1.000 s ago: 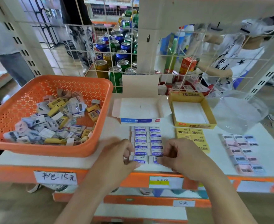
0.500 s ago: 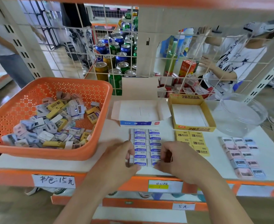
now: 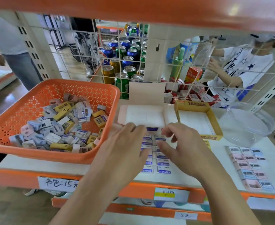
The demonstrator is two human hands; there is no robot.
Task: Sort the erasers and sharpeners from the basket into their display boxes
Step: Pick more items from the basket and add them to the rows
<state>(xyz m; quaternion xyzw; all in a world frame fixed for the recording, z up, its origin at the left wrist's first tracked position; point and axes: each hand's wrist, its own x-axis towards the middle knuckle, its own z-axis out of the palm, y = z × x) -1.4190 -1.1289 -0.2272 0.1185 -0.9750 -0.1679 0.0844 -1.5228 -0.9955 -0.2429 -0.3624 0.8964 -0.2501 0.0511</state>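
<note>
Basket (image 3: 60,90): perforated orange plastic, slight sheen. White box (image 3: 145,116), yellow box (image 3: 191,104): matt cardboard. Bowl (image 3: 247,127): clear, glossy, probably plastic. Eraser sleeves (image 3: 163,171): printed paper.

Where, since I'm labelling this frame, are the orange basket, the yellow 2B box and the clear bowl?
orange basket (image 3: 44,156), head view, front wall.
yellow 2B box (image 3: 196,104), head view, back wall.
clear bowl (image 3: 240,135), head view, near wall.

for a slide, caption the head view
Left hand and right hand hover over blue eraser rows before the white display box, orange basket alongside
</note>
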